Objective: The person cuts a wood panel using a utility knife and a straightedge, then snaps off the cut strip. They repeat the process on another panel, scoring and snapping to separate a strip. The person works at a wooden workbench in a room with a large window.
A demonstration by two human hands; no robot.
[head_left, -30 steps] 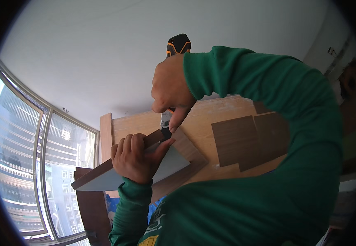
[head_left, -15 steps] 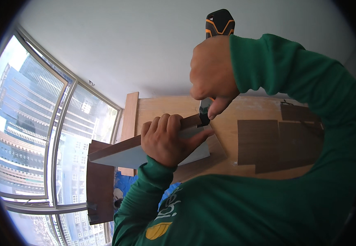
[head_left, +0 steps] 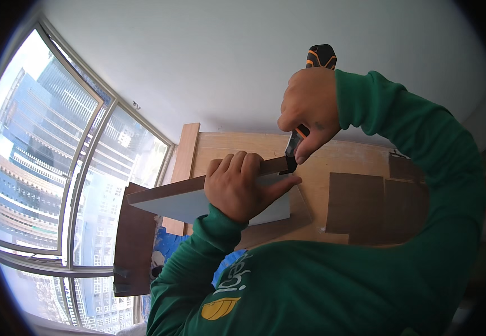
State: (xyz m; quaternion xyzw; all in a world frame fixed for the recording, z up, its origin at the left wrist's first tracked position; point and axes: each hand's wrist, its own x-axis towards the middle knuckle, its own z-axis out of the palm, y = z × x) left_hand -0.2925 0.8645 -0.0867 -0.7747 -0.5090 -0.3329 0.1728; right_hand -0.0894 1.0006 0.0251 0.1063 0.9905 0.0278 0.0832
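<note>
My left hand [head_left: 237, 187] is wrapped over the brown edge of a board [head_left: 167, 190] whose broad face is whitish, with the thumb stretched along that face. The board is held up at a slant. My right hand [head_left: 310, 106] grips a black and orange utility knife [head_left: 322, 56], its handle end rising above the fist. Below the fist, the dark blade [head_left: 291, 163] meets the right end of the board's brown edge, near my left thumb. The blade's exact contact with the edge is too small to tell.
Behind the board lies a light wooden worktop [head_left: 237, 144] bearing brown veneer-like sheets [head_left: 356, 201] at right. A pale plank [head_left: 188, 151] crosses its left end. A dark brown panel [head_left: 133, 241] and blue sheeting [head_left: 167, 242] are beside the tall window [head_left: 91, 190].
My right hand and the knife sit lower and further right in the picture, with the handle leaning more to the right. My left hand keeps its hold as the whole view shifts slightly.
</note>
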